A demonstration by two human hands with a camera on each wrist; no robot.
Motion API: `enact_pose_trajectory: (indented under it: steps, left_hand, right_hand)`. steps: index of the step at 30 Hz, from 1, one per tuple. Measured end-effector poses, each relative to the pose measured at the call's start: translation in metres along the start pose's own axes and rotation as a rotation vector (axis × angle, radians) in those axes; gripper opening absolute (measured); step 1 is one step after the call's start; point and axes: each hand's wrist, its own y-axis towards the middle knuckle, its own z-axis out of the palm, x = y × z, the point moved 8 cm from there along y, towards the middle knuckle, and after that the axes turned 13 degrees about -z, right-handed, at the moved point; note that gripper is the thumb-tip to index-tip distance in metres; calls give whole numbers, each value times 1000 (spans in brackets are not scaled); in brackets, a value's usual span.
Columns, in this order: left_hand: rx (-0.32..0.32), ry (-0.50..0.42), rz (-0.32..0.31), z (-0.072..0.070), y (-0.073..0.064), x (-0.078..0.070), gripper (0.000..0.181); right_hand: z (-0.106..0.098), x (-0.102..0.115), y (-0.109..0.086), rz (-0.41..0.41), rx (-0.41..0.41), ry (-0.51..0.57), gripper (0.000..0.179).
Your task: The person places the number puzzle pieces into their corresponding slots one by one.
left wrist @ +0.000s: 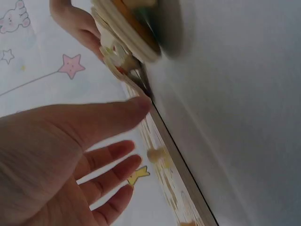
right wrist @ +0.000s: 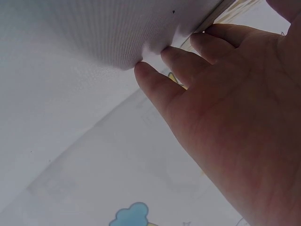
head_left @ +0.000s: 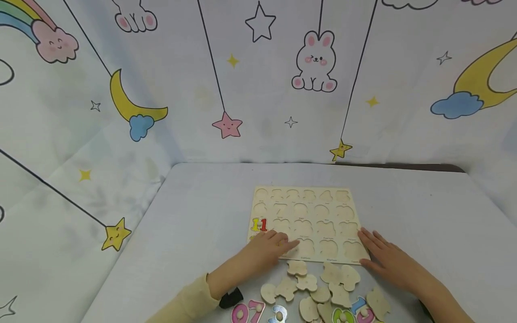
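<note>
A wooden number puzzle board (head_left: 311, 214) with recessed slots lies on the white table. A yellow and red number 11 piece (head_left: 259, 224) sits in a slot at its left side. My left hand (head_left: 266, 247) is over the board's lower left, index finger reaching toward a bottom-row slot and hiding part of that row. In the left wrist view, the thumb (left wrist: 103, 121) lies by the board's edge; the other fingers are loosely bent, with nothing seen between them. Along the board's right edge, my right hand (head_left: 389, 262) rests with straight fingers (right wrist: 188, 66) touching the table.
Several plain wooden pieces (head_left: 286, 288) lie loosely in front of the board, some overlapping. Nearer me are coloured number pieces, including a pink 7 (head_left: 256, 310) and a blue 3 (head_left: 278, 314). A cartoon-printed cloth (head_left: 266, 89) hangs behind the table.
</note>
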Motion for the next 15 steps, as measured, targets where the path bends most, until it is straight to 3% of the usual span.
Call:
enact_pose_trajectory:
  steps: [3,5,8,15]
  left_hand:
    - [2,-41,152,-5,-6,-19,46]
    - [-1,-55,221,-5,-8,-28,35]
    - [-8,-41,253,-2,-9,-34,22]
    - [50,-65,260,3,-11,-39,19]
  right_hand:
    - [0,0,0,-2,-2,-7,68]
    - [0,0,0,-1,0,-10,68]
    - [2,-1,0,1,4,-6,68]
    - [4,-4,0,6,13,-5,69]
